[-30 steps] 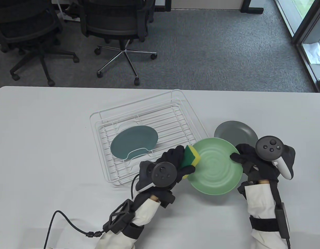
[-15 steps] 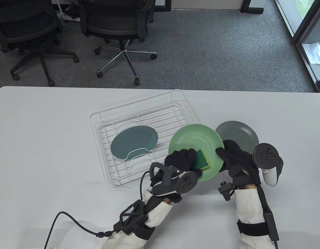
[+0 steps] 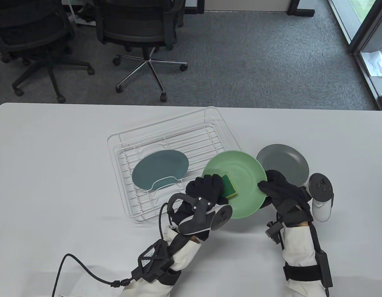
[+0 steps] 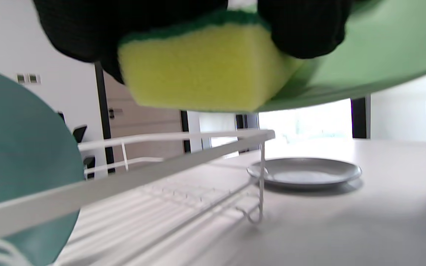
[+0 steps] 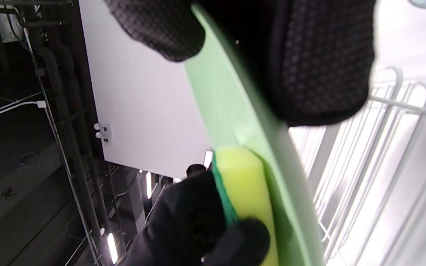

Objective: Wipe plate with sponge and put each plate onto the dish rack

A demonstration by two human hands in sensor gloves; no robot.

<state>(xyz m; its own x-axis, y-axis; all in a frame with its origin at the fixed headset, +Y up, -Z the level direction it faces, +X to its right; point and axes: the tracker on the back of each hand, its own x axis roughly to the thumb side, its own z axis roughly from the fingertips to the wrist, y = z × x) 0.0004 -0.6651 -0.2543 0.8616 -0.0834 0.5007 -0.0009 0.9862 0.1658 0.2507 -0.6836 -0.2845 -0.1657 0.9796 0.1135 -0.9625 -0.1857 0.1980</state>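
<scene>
A big white table [image 3: 54, 173] is filling the near half of the table view. A white wire dish rack [image 3: 171, 136] is sitting on it near the middle. A teal plate [image 3: 160, 168] is lying inside the rack, at its left. A grey plate [image 3: 284, 159] is lying flat on the table just to the right of the rack. A black cable [image 3: 82, 266] is trailing across the near left part of the table.

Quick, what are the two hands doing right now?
Left hand: holds the sponge, pressing it against the light green plate.
Right hand: grips the light green plate by its rim.
</scene>
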